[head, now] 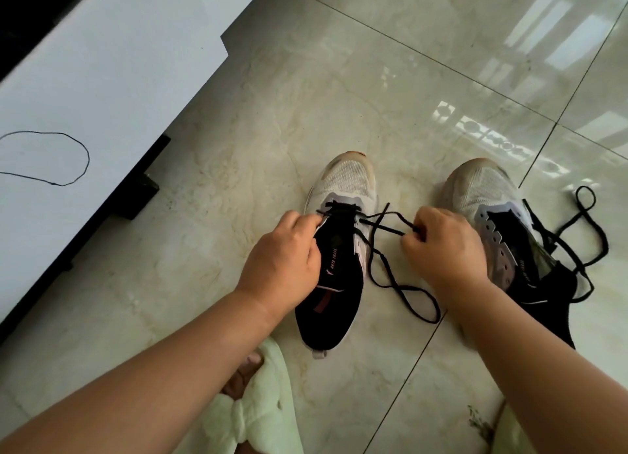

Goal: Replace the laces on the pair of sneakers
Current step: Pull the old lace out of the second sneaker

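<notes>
Two white and black sneakers stand side by side on the tiled floor, toes pointing away from me. The left sneaker (343, 188) has a black lace (390, 280) threaded through its front eyelets, its loose length looping on the floor between the shoes. My left hand (285, 260) pinches the lace at the shoe's left eyelet edge. My right hand (445, 246) pinches the lace's free end just right of that shoe. The right sneaker (489, 195) has empty eyelets, and another black lace (591, 226) lies loose beside and across it.
A white low table (112, 80) with dark legs fills the left side, and a thin black lace (68, 158) lies curled on it. Pale green slippers (268, 396) show at the bottom near my arms. Glossy beige floor tiles (424, 63) stretch beyond the shoes.
</notes>
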`<state>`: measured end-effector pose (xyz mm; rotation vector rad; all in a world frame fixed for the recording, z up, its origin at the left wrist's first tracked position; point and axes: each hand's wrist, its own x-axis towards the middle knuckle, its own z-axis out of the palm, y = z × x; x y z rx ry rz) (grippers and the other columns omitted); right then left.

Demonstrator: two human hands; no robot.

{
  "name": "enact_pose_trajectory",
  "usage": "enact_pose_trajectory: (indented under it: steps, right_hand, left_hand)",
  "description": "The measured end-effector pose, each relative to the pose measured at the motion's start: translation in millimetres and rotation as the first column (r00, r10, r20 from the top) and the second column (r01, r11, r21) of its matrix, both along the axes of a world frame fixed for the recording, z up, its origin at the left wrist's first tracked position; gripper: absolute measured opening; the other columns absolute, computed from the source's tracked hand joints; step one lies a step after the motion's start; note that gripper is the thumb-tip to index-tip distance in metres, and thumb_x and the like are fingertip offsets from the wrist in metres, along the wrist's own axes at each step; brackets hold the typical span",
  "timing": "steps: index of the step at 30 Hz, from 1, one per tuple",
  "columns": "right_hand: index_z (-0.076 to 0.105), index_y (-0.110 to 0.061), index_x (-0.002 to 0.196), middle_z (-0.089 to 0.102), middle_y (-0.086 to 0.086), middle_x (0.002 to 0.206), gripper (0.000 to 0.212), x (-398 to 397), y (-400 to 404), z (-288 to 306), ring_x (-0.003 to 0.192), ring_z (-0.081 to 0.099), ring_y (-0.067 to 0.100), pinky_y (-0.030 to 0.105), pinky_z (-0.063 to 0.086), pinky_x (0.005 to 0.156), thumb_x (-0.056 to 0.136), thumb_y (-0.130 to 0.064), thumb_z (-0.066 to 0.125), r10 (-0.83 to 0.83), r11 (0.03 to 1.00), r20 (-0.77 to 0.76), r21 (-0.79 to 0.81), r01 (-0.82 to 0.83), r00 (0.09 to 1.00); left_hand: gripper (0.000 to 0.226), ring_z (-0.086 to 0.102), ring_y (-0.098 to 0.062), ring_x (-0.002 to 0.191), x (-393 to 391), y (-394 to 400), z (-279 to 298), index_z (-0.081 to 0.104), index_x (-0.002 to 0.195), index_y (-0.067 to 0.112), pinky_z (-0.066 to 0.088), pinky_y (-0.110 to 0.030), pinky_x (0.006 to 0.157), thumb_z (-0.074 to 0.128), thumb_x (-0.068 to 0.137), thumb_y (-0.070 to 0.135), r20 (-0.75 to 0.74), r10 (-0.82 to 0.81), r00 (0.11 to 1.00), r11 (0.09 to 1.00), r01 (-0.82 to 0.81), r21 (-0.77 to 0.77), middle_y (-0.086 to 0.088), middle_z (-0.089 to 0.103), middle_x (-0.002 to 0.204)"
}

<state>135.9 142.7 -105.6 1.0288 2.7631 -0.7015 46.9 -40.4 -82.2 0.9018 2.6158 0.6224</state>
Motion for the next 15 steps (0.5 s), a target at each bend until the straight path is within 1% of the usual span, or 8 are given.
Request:
enact_pose_trajectory:
  steps: [2, 3, 5, 6, 8, 10, 13, 15]
  right_hand:
    - [0.059, -0.006, 0.082, 0.061, 0.009, 0.083, 0.01, 3, 1, -2, 0.081, 0.052, 0.029, 0.035, 0.044, 0.065, 0.077, -0.013, 0.053, 0.025, 1.0, 0.11, -0.017, -0.023, 0.994]
    - [0.062, -0.008, 0.088, 0.062, 0.007, 0.088, 0.014, 3, -1, -2, 0.088, 0.053, 0.029, 0.035, 0.043, 0.071, 0.077, -0.013, 0.054, 0.052, 0.998, 0.087, -0.045, -0.048, 0.995]
    - [0.065, -0.013, 0.101, 0.063, 0.002, 0.097, 0.025, -1, -10, 2, 0.099, 0.05, 0.027, 0.033, 0.034, 0.082, 0.078, -0.014, 0.058, 0.117, 0.989, -0.061, -0.087, -0.122, 0.991]
    - [0.066, -0.015, 0.104, 0.063, 0.0, 0.098, 0.026, -4, -15, 5, 0.101, 0.049, 0.026, 0.032, 0.029, 0.084, 0.078, -0.016, 0.06, 0.144, 0.983, -0.144, -0.09, -0.158, 0.979]
    - [0.069, -0.016, 0.099, 0.065, -0.002, 0.094, 0.019, -11, -23, 8, 0.098, 0.05, 0.023, 0.031, 0.027, 0.082, 0.081, -0.019, 0.065, 0.17, 0.977, -0.265, -0.079, -0.197, 0.949]
    - [0.071, -0.015, 0.093, 0.066, -0.003, 0.088, 0.013, -16, -26, 8, 0.094, 0.052, 0.024, 0.032, 0.03, 0.08, 0.081, -0.018, 0.068, 0.17, 0.977, -0.318, -0.071, -0.202, 0.933]
    - [0.072, -0.011, 0.082, 0.066, 0.001, 0.078, 0.004, -20, -25, 6, 0.085, 0.054, 0.026, 0.033, 0.032, 0.073, 0.08, -0.013, 0.069, 0.217, 0.97, -0.341, -0.03, -0.241, 0.915]
    - [0.068, -0.008, 0.073, 0.063, 0.002, 0.071, 0.006, -19, -21, 3, 0.079, 0.053, 0.027, 0.031, 0.029, 0.068, 0.078, -0.009, 0.067, 0.239, 0.969, -0.314, 0.014, -0.247, 0.919]
  left_hand:
    - [0.036, 0.06, -0.035, 0.078, 0, 1, 0, 0.057, 0.121, 0.009, 0.048, -0.039, 0.065, 0.049, 0.086, 0.006, -0.001, -0.001, 1.0, 1.0, 0.001, -0.004, -0.012, 0.057, 0.106]
    - [0.036, 0.06, -0.034, 0.078, -1, 1, 0, 0.057, 0.122, 0.009, 0.048, -0.04, 0.065, 0.049, 0.086, 0.006, 0.001, -0.005, 1.0, 1.0, 0.005, -0.006, -0.012, 0.058, 0.106]
    - [0.036, 0.06, -0.033, 0.077, -1, 1, 0, 0.057, 0.122, 0.009, 0.049, -0.039, 0.064, 0.049, 0.087, 0.007, 0.01, -0.016, 1.0, 1.0, 0.016, -0.009, -0.011, 0.058, 0.105]
    - [0.035, 0.06, -0.033, 0.077, -1, 1, 0, 0.057, 0.121, 0.009, 0.049, -0.039, 0.064, 0.049, 0.087, 0.007, 0.012, -0.02, 1.0, 1.0, 0.02, -0.01, -0.01, 0.057, 0.105]
    - [0.034, 0.06, -0.031, 0.076, -2, 2, 0, 0.057, 0.121, 0.01, 0.049, -0.039, 0.064, 0.049, 0.088, 0.007, 0.017, -0.026, 1.0, 1.0, 0.026, -0.01, -0.009, 0.057, 0.103]
    - [0.034, 0.06, -0.031, 0.077, -3, 1, 0, 0.057, 0.121, 0.009, 0.049, -0.039, 0.065, 0.049, 0.088, 0.007, 0.021, -0.034, 0.999, 0.999, 0.034, -0.006, -0.008, 0.057, 0.103]
    - [0.033, 0.06, -0.031, 0.076, -3, 1, -1, 0.058, 0.12, 0.008, 0.05, -0.039, 0.064, 0.049, 0.088, 0.006, 0.023, -0.037, 0.999, 0.999, 0.037, -0.005, -0.009, 0.057, 0.103]
    - [0.034, 0.06, -0.03, 0.074, -2, 1, -1, 0.058, 0.12, 0.008, 0.048, -0.035, 0.062, 0.05, 0.087, 0.005, 0.018, -0.028, 0.999, 1.0, 0.028, -0.003, -0.009, 0.058, 0.104]
